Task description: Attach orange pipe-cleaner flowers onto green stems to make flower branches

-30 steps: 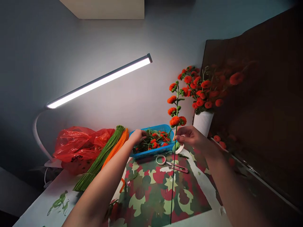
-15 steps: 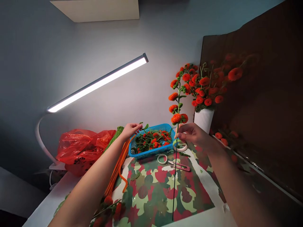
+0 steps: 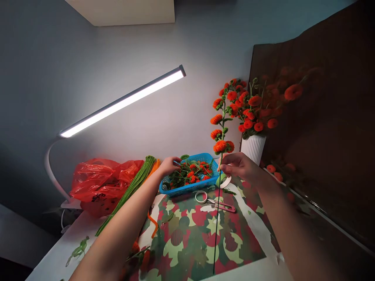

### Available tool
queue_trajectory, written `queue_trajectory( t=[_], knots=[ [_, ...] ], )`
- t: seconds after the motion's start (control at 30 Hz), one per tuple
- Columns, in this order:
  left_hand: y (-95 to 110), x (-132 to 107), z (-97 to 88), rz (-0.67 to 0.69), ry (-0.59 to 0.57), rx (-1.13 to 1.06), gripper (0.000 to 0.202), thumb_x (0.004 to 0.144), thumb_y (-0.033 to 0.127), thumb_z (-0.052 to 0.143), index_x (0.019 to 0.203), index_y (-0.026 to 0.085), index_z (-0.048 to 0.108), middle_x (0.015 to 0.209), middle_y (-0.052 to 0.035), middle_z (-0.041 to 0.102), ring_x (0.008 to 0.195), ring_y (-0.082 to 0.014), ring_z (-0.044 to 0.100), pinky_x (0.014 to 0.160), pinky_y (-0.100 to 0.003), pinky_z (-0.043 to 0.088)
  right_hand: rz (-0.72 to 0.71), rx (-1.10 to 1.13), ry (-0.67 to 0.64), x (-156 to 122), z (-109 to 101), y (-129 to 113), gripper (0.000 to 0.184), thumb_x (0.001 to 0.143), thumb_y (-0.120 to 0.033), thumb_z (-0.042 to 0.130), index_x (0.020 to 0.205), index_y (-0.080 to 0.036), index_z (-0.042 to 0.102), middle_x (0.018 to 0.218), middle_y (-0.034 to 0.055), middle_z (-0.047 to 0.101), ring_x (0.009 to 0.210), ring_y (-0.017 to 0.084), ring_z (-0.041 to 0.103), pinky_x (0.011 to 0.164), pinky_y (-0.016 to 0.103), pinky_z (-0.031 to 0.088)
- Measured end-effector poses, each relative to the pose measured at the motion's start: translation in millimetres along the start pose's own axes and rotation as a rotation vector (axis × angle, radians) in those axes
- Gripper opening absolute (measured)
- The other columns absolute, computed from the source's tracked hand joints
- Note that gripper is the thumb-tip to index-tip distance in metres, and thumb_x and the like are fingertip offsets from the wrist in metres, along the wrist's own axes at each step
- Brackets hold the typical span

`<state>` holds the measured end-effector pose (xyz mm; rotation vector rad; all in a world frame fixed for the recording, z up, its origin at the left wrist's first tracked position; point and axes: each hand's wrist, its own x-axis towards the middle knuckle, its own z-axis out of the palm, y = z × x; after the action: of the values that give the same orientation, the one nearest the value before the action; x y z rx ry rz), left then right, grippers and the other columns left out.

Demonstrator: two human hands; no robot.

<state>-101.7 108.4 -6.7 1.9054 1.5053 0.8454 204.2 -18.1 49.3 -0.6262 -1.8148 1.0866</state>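
Note:
My right hand [image 3: 240, 167] pinches a long thin flower stem [image 3: 222, 128] that stands upright, with orange pom-pom blossoms along its top and a bare wire reaching down over the mat. A roll of green tape [image 3: 223, 180] hangs just under that hand. My left hand [image 3: 169, 165] is at the left rim of the blue basket [image 3: 187, 189], fingers closed on a small green piece. The basket is full of small orange blossoms with green stems.
A white ribbed vase [image 3: 252, 148] of orange flowers stands behind the right hand. Small scissors [image 3: 216, 203] lie on the camouflage-patterned mat [image 3: 190, 234]. Bundles of green and orange pipe cleaners [image 3: 133, 187] and a red plastic bag [image 3: 99, 181] lie at the left under a lit desk lamp [image 3: 123, 102].
My left hand lifted out of the basket with a green piece, then came back down to the basket's left rim. My right hand kept hold of the stem, drifting slightly right.

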Motion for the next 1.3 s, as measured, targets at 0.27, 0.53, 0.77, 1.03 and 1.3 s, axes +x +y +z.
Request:
queue_trajectory(
  t=[0.27, 0.53, 0.77, 1.03, 1.3],
  knots=[
    [-4, 4, 17.1, -0.045, 0.041, -0.139, 0.046, 0.045, 0.022, 0.079, 0.088, 0.014, 0.066, 0.055, -0.0001, 0.065, 0.059, -0.0216, 0.065, 0.062, -0.034, 0.052, -0.007, -0.010, 0.002, -1, -6, 4, 0.024, 0.077, -0.036, 0.066, 0.068, -0.015, 0.065, 0.060, -0.0014, 0.052, 0.052, 0.009, 0.046, 0.050, 0.022, 0.036],
    [11, -2, -16.5, 0.019, 0.189, -0.293, 0.056, 0.058, 0.048, 0.072, 0.099, 0.012, 0.064, 0.090, -0.0110, 0.070, 0.081, -0.0224, 0.069, 0.076, -0.034, 0.052, -0.010, -0.038, 0.005, -1, -7, 2, 0.026, 0.078, -0.037, 0.066, 0.064, -0.015, 0.062, 0.055, -0.0022, 0.050, 0.051, 0.009, 0.044, 0.051, 0.023, 0.036],
    [-8, -5, -36.7, -0.049, 0.211, -0.065, 0.029, 0.067, 0.032, 0.061, 0.086, 0.013, 0.070, 0.082, -0.0104, 0.072, 0.074, -0.0216, 0.068, 0.071, -0.033, 0.052, 0.067, -0.005, 0.021, -2, -3, 8, 0.026, 0.075, -0.039, 0.068, 0.066, -0.015, 0.063, 0.059, -0.0016, 0.049, 0.053, 0.009, 0.045, 0.049, 0.023, 0.037],
    [-18, 14, -34.7, 0.000, 0.054, 0.320, 0.019, 0.061, 0.014, 0.058, 0.069, 0.018, 0.074, 0.072, -0.0062, 0.073, 0.080, -0.0250, 0.066, 0.079, -0.032, 0.047, 0.136, -0.084, 0.017, 2, 2, 9, 0.029, 0.074, -0.040, 0.068, 0.062, -0.015, 0.062, 0.058, -0.0007, 0.049, 0.051, 0.009, 0.042, 0.046, 0.023, 0.034],
    [-7, 9, -38.5, 0.197, -0.130, 0.448, 0.026, 0.067, 0.021, 0.054, 0.085, 0.019, 0.073, 0.093, -0.0057, 0.069, 0.082, -0.0207, 0.062, 0.078, -0.028, 0.045, 0.187, -0.134, 0.047, 0, 5, 6, 0.030, 0.073, -0.043, 0.067, 0.061, -0.016, 0.063, 0.054, 0.0009, 0.051, 0.048, 0.011, 0.046, 0.044, 0.024, 0.038]
  ],
)
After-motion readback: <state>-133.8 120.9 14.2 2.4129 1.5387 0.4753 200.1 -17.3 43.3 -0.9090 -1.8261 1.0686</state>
